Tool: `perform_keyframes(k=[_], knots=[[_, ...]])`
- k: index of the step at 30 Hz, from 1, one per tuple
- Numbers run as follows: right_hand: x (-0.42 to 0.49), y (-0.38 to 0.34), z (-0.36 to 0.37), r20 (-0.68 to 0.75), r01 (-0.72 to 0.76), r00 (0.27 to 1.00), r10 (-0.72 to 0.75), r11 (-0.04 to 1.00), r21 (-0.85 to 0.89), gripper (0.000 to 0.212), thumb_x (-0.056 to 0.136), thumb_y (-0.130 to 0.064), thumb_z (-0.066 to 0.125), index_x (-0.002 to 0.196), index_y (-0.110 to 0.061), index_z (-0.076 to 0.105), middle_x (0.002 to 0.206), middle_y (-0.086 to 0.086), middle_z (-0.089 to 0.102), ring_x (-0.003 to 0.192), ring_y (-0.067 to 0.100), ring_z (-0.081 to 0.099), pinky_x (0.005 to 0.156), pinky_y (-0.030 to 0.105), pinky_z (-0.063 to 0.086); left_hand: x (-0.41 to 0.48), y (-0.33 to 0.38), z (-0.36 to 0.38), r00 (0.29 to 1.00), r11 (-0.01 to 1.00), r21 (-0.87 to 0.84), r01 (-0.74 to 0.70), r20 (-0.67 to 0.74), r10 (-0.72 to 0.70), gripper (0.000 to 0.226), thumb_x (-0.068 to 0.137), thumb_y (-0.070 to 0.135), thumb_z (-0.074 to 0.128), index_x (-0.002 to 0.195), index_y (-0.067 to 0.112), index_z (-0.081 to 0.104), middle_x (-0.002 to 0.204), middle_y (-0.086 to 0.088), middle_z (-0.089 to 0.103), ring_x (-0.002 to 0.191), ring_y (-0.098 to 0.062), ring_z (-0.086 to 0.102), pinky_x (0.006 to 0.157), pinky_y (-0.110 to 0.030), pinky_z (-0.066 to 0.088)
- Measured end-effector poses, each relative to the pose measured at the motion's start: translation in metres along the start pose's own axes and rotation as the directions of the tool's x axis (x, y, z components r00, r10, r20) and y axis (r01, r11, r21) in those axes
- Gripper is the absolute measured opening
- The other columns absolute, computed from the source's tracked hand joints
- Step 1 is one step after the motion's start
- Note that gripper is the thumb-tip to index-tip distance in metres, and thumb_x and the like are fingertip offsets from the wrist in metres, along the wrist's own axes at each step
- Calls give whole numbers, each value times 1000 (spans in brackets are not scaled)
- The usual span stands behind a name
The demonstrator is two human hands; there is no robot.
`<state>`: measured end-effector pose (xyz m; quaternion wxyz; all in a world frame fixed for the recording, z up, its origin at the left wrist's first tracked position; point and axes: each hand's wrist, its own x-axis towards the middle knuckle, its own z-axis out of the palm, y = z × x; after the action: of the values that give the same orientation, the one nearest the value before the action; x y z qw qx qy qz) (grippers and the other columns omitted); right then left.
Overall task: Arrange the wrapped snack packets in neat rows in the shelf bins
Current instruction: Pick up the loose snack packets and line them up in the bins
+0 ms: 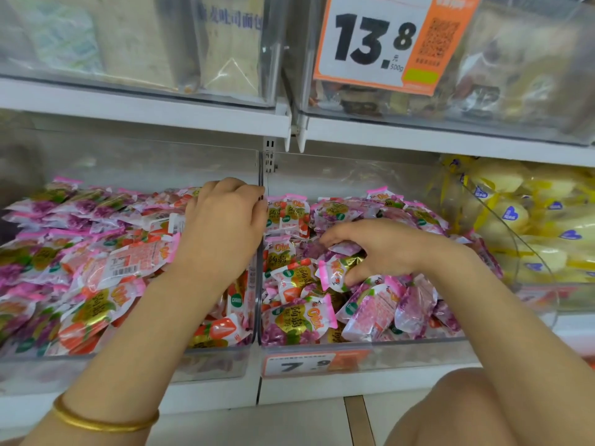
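Heap of snack packets (299, 313) in right bin (418, 346). Pinching one with right grip (380, 249); left grip (225, 226) curled, can't tell on what. Could knock loose ones over front edge digging.

orange price tag (373, 43) at one o'clock read 13.8 and 500g, lower label (306, 365) at six o'clock read 7.9, snack packets (301, 317) read 蒟蒻

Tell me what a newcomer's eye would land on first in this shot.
Heaps of pink and purple snack packets fill two clear bins. The left hand sits at the divider between them, and the right hand grips a packet in the right bin. Above hangs a big orange price tag reading 13.8.
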<state>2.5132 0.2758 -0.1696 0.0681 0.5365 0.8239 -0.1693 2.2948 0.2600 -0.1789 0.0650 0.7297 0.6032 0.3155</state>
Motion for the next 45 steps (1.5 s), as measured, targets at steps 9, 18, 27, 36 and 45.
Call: perform_keyframes(k=[9,18,27,36,45], knots=[[14,-26,1,-22,126,992,-125,988,86,46,83,-14,63,128,-20,55,119,-1,58,110,16,54,96,32,44,-3,2,-1,1000,999,-30,-19,9,19,34,94,22,49,124,11,60,125,-11,58,120,-32,45,103,-49,34],[38,-42,17,-90,233,966,-242,968,-97,20,78,-21,72,95,-14,65,86,-6,45,91,16,47,77,32,45,-2,0,5,999,999,-36,-40,-27,39,31,93,20,52,119,9,64,119,-13,61,115,-34,49,99,-50,38],[41,-35,4,-400,236,915,53,734,637,7,94,-14,53,97,-9,50,73,4,49,64,11,46,61,21,37,-2,-1,8,997,998,-47,-43,-66,40,28,93,17,51,115,7,66,116,-14,62,114,-34,49,99,-47,38],[43,-38,0,6,-107,993,122,851,514,38,85,0,50,121,-8,57,121,4,55,115,17,49,100,31,41,-5,-2,7,998,998,-55,-39,-47,36,33,94,19,47,122,10,62,122,-12,60,117,-32,47,99,-41,35],[59,-41,12,-157,42,987,43,863,503,44,80,-2,69,121,-5,55,108,15,65,97,23,62,86,31,48,-5,-1,7,1000,998,-54,-10,-26,8,34,95,19,45,126,12,59,125,-11,58,119,-30,43,99,-40,34]])
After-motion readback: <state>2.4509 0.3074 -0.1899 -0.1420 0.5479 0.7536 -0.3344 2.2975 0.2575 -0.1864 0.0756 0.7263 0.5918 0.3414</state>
